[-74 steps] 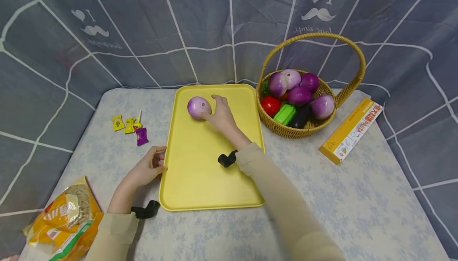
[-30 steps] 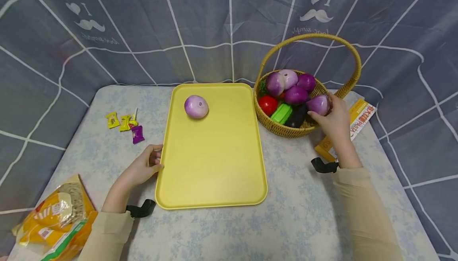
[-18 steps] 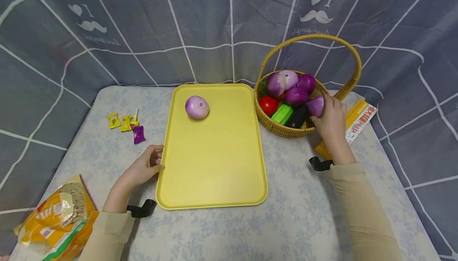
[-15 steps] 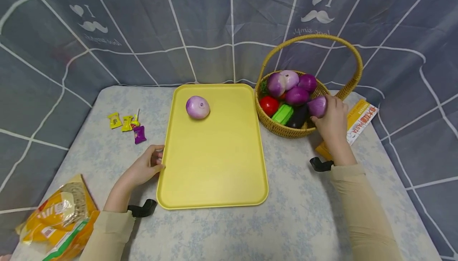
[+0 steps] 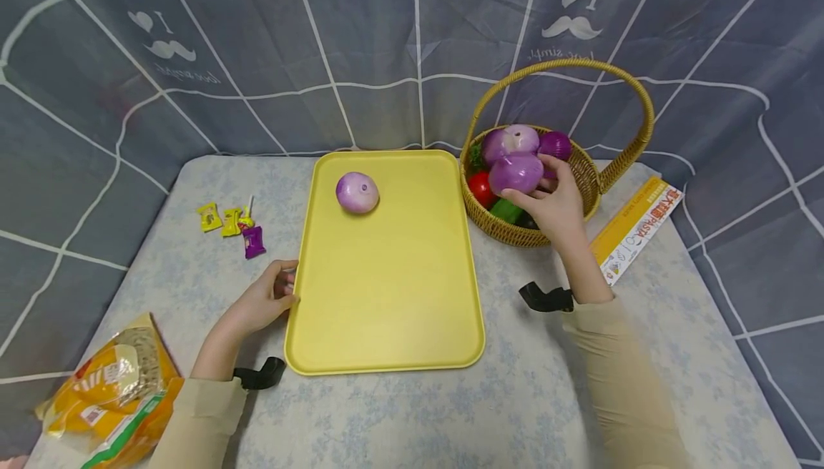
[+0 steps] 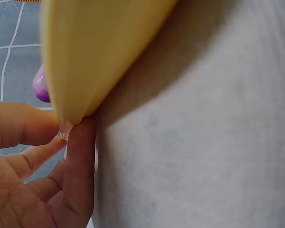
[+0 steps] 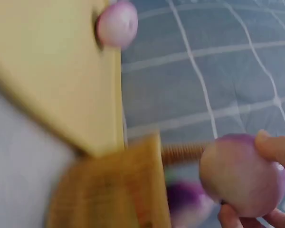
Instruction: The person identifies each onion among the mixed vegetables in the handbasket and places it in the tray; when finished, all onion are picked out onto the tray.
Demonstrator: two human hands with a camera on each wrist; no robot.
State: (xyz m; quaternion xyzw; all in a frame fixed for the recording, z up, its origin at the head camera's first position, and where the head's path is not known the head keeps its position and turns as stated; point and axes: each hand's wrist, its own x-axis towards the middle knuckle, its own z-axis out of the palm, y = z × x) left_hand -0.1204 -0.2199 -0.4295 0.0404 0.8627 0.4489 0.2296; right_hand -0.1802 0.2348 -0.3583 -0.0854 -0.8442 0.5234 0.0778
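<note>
In the head view, your right hand (image 5: 558,204) holds a purple onion (image 5: 517,174) over the basket (image 5: 515,234), with the thumb and fingers clamped on it. More onions (image 5: 523,139) and a red tomato (image 5: 481,189) sit in the basket. Your left hand (image 5: 260,299) is at the left edge of the yellow tray (image 5: 386,276), with bent fingers on that edge. A second onion (image 5: 357,193) lies near the tray's far left corner. On the counter (image 5: 450,419) you have sweets (image 5: 209,217) left of the tray, a pasta box (image 5: 637,229) to the right and an orange bag (image 5: 116,390) by your left sleeve.

In the left wrist view, your fingers pinch the tray's edge.

In the right wrist view, your fingers squeeze the purple onion, and the basket looks blurry.
</note>
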